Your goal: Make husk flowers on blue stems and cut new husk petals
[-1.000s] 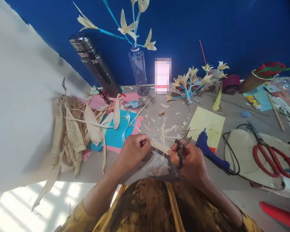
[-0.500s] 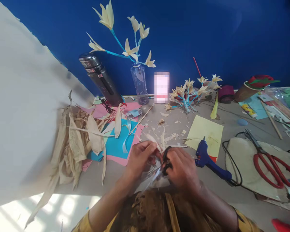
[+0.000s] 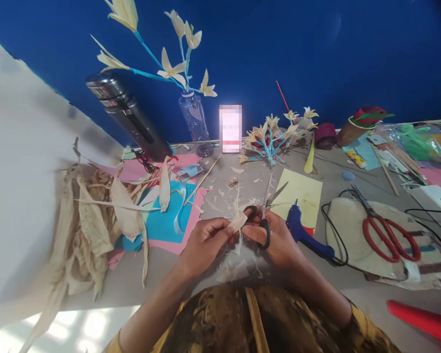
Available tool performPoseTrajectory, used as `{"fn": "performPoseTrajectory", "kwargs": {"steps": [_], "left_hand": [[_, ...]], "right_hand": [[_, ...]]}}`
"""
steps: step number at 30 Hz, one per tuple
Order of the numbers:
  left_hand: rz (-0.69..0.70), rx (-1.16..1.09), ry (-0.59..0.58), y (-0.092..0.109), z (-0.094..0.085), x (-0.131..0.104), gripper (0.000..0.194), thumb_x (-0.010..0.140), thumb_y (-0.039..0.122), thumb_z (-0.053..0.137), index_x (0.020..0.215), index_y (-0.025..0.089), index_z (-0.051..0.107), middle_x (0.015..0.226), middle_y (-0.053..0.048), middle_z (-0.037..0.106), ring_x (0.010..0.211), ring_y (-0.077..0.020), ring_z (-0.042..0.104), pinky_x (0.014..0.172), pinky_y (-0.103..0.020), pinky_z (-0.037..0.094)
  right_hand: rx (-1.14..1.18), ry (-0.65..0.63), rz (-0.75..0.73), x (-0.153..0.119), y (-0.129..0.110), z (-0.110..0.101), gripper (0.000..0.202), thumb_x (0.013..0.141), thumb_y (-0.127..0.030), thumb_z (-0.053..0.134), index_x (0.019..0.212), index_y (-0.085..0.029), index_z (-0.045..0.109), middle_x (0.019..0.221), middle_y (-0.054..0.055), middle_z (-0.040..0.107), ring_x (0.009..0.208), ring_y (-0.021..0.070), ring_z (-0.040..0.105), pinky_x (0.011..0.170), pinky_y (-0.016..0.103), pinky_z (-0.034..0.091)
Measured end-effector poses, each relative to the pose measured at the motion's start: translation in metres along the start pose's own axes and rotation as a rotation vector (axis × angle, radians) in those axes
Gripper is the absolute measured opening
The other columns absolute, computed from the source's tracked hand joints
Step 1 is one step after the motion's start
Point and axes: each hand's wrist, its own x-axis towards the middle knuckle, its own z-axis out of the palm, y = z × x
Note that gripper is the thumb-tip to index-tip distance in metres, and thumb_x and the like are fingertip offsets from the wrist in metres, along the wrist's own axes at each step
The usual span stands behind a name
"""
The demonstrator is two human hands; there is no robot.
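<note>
Between my two hands is a pale husk piece (image 3: 238,223) with thin strips sticking up and down from it. My left hand (image 3: 208,241) pinches its left side. The fingertips of my right hand (image 3: 275,240) touch its right side, while the same hand holds black-handled scissors (image 3: 266,215), blades apart and pointing away from me. Small cream scraps (image 3: 226,198) lie on the table beyond my hands. A blue glue gun (image 3: 306,238) rests to the right of my right hand, partly over a yellow sheet (image 3: 308,191).
Dried husks (image 3: 91,220) are heaped at the left beside blue and pink sheets. A dark flask (image 3: 132,117), a bottle (image 3: 195,122) of husk flowers and a lit phone (image 3: 231,130) stand at the back. Red-handled scissors (image 3: 389,235) lie on a cloth at right.
The scissors have swung from pointing down toward me to pointing away. The husk piece now shows more plainly between my fingertips. The whole view has shifted, with the back objects further left.
</note>
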Motion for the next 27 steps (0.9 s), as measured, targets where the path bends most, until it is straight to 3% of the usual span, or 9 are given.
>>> {"fn": "performPoseTrajectory", "kwargs": {"steps": [5, 9, 13, 17, 23, 27], "left_hand": [[0.016, 0.048, 0.019, -0.003, 0.004, -0.002, 0.025, 0.088, 0.033, 0.060, 0.071, 0.016, 0.067, 0.064, 0.001, 0.061, 0.061, -0.0109, 0.049, 0.059, -0.024, 0.035], [-0.028, -0.116, 0.067, -0.007, 0.008, -0.001, 0.018, 0.080, 0.033, 0.070, 0.075, 0.016, 0.067, 0.067, 0.001, 0.063, 0.061, -0.0107, 0.051, 0.058, -0.023, 0.037], [-0.128, -0.371, -0.007, -0.009, 0.009, 0.002, 0.022, 0.074, 0.034, 0.074, 0.069, 0.016, 0.062, 0.061, -0.001, 0.063, 0.055, -0.0101, 0.050, 0.052, -0.023, 0.035], [-0.185, -0.404, -0.008, -0.006, 0.009, 0.003, 0.021, 0.071, 0.032, 0.075, 0.070, 0.015, 0.063, 0.061, -0.001, 0.063, 0.048, -0.0071, 0.044, 0.046, -0.022, 0.026], [-0.214, -0.377, 0.013, -0.004, 0.009, 0.005, 0.022, 0.065, 0.028, 0.072, 0.061, 0.018, 0.052, 0.046, 0.007, 0.044, 0.040, -0.0034, 0.027, 0.044, -0.021, 0.016], [-0.232, -0.385, -0.016, -0.008, 0.004, 0.006, 0.023, 0.064, 0.029, 0.070, 0.060, 0.019, 0.050, 0.043, 0.009, 0.037, 0.040, -0.0035, 0.023, 0.044, -0.022, 0.012]], "right_hand": [[0.009, 0.106, 0.025, 0.000, -0.001, 0.007, 0.033, 0.062, -0.037, 0.075, 0.083, -0.021, 0.056, 0.065, -0.005, 0.055, 0.054, 0.0125, 0.051, 0.050, 0.023, 0.041], [0.009, 0.150, 0.016, -0.001, -0.004, 0.011, 0.032, 0.059, -0.036, 0.075, 0.079, -0.021, 0.056, 0.063, -0.005, 0.054, 0.054, 0.0120, 0.048, 0.050, 0.023, 0.041], [0.003, 0.130, 0.036, -0.003, -0.005, 0.011, 0.028, 0.060, -0.036, 0.072, 0.076, -0.021, 0.056, 0.062, -0.004, 0.055, 0.052, 0.0119, 0.047, 0.050, 0.024, 0.042], [0.026, 0.151, 0.039, -0.003, 0.001, 0.010, 0.029, 0.061, -0.034, 0.073, 0.081, -0.020, 0.056, 0.064, -0.004, 0.055, 0.054, 0.0119, 0.047, 0.050, 0.023, 0.041], [0.002, 0.144, 0.020, -0.001, 0.010, 0.009, 0.025, 0.062, -0.033, 0.070, 0.080, -0.021, 0.058, 0.066, -0.004, 0.054, 0.056, 0.0123, 0.045, 0.051, 0.023, 0.040], [-0.020, 0.074, 0.027, 0.000, 0.012, 0.002, 0.022, 0.065, -0.035, 0.068, 0.081, -0.022, 0.059, 0.061, -0.005, 0.053, 0.053, 0.0125, 0.046, 0.049, 0.024, 0.038]]}}
